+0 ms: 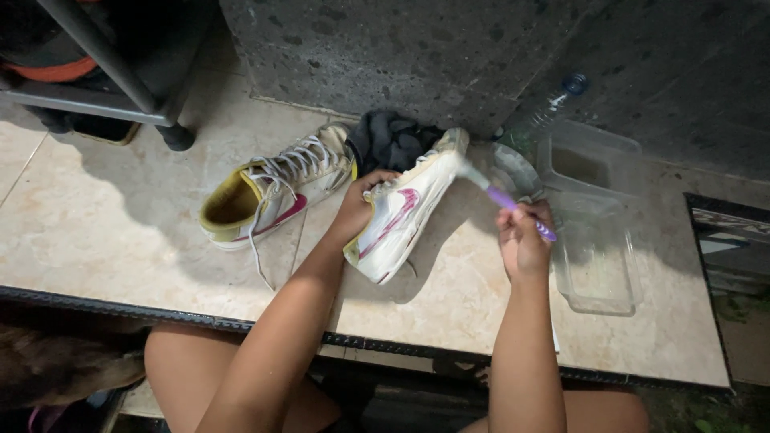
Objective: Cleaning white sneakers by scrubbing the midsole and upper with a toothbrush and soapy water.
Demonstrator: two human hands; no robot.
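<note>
A person's left hand [358,210] grips a white sneaker with pink side marking [405,210], fingers [377,178] curled over its collar and holding it tilted on its side above the pale stone tabletop [120,232]. The right hand [523,239] is closed around the purple handle of a toothbrush [501,197], whose pale head reaches past those fingers to touch the shoe's heel end. Just beyond the left fingers lies a dark crumpled cloth [393,138]; to their left rests a second sneaker [269,192], upright, yellow-lined, laces trailing loose. Directly beyond the right fingers sits a round clear bowl [513,167], with a clear plastic container [597,265] to their right and a capped plastic bottle [549,108] farther off against the dark stone wall [385,48].
</note>
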